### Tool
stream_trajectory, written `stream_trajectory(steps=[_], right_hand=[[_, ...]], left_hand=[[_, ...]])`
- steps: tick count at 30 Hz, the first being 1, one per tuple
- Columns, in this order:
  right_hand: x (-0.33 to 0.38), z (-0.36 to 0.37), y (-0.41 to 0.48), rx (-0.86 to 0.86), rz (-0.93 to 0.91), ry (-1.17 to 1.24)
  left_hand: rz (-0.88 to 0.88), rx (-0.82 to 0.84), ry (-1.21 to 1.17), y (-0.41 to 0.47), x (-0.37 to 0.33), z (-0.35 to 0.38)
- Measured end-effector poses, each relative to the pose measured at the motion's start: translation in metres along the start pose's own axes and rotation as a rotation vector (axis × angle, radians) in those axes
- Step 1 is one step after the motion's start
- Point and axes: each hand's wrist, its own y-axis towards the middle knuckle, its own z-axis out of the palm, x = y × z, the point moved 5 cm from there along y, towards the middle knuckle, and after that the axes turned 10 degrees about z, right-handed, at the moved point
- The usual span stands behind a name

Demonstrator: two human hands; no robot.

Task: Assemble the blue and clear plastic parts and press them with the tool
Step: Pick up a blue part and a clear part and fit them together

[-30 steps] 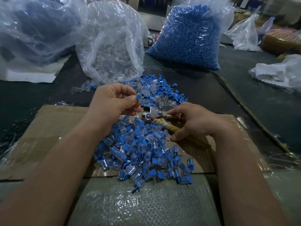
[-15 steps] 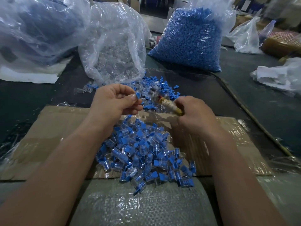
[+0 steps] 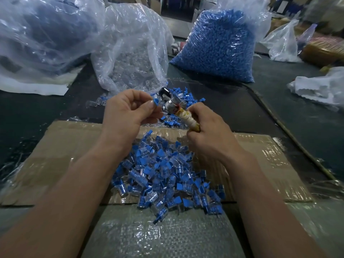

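Both forearms enter from the lower edge and converge above the far edge of the cardboard [image 3: 55, 155].

The left hand [image 3: 128, 110] is raised off the surface with its back toward the camera and its fingers curled inward. Thumb and forefinger pinch a small blue part [image 3: 156, 103] at the fingertips. Whether a clear piece is seated on it cannot be told.

The right hand [image 3: 208, 131] is also raised, knuckles up, with its fingers wrapped round the taped handle of the tool [image 3: 187, 118]. The tool is tilted, and its metal head points up and to the left. The head sits just beside the pinched blue part. Blur prevents confirming contact between the two, and how the tool's jaws stand cannot be told.

A pile [image 3: 163, 175] of joined blue-and-clear pieces lies on the cardboard between the forearms. It spills over the near edge onto a woven sheet [image 3: 158, 235]. Loose parts [image 3: 183, 94], blue and clear mixed, lie on the dark table [image 3: 279, 108] just beyond the hands.

Behind them stands a clear bag [image 3: 134, 58] holding clear pieces, its mouth toward the person. To its right is a blue bag [image 3: 216, 47], upright and packed with blue pieces. A large crumpled bag [image 3: 42, 34] lies at far left, and its contents are not discernible.
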Motion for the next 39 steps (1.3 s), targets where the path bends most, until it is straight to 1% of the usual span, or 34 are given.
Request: stream_trajectory(steps=[9,20,26,33,39], right_hand=[[0.0007,0.0051,-0.0005,0.064,-0.007,0.019],[0.0036,0.0026,0.0003,0.009,-0.01,0.074],[0.0035,0.0027,0.0011,0.02,0.014,0.081],[0.0063,0.0033,-0.0006,-0.043,-0.002,0.045],[0.0045,0.0055,0.0013,-0.023,-0.011,0.02]], left_hand=[[0.039,0.006,0.002,-0.0001,-0.0012,0.001],[0.041,0.017,0.017,-0.0015,-0.0033,0.0037],[0.033,0.01,0.047,-0.0027,-0.0024,0.004],[0.048,-0.018,0.048,-0.0016,-0.0039,0.0012],[0.013,-0.02,0.05,-0.0015,0.001,0.0006]])
